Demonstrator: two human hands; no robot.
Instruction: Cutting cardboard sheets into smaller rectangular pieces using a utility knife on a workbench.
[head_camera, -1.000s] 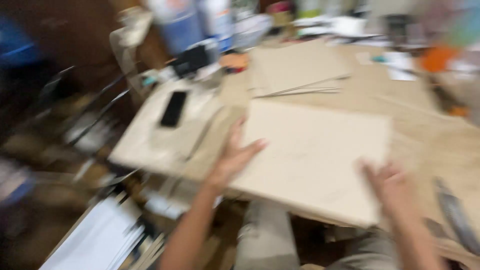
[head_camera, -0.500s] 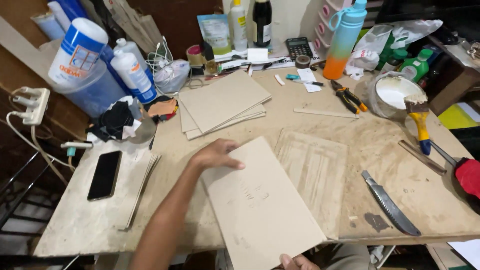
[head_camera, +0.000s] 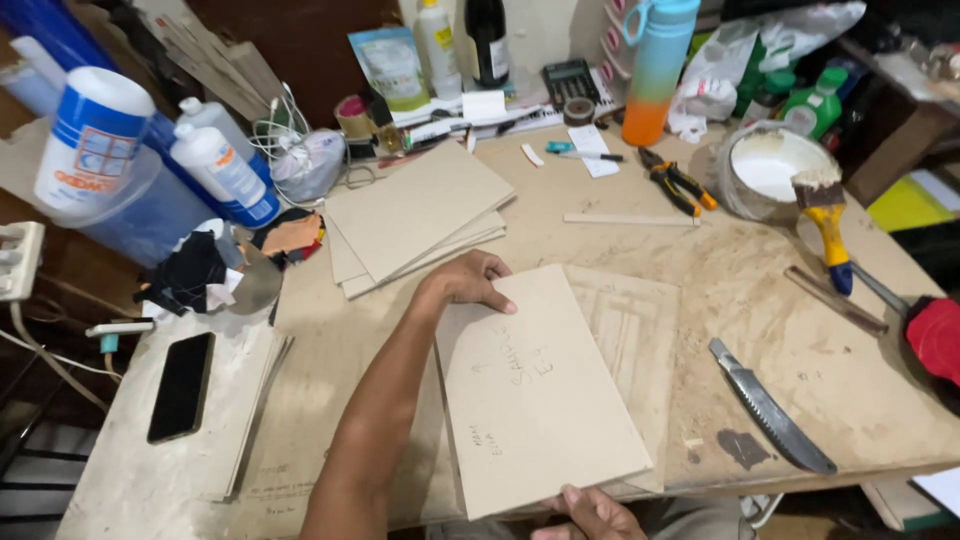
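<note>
Your left hand (head_camera: 468, 283) grips the far edge of the thin fibreboard panel (head_camera: 535, 390) at lower centre of the frame, fingers curled over it; your right hand (head_camera: 592, 512) pinches its near edge. It looks stiff, light and smooth, so hold it by opposite edges.

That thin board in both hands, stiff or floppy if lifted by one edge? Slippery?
Probably stiff: the thin board stays flat though its near edge juts past the table. Likely light for its size, since the left hand and right hand steady it by fingertips alone. Its matte face should slide little.
</note>
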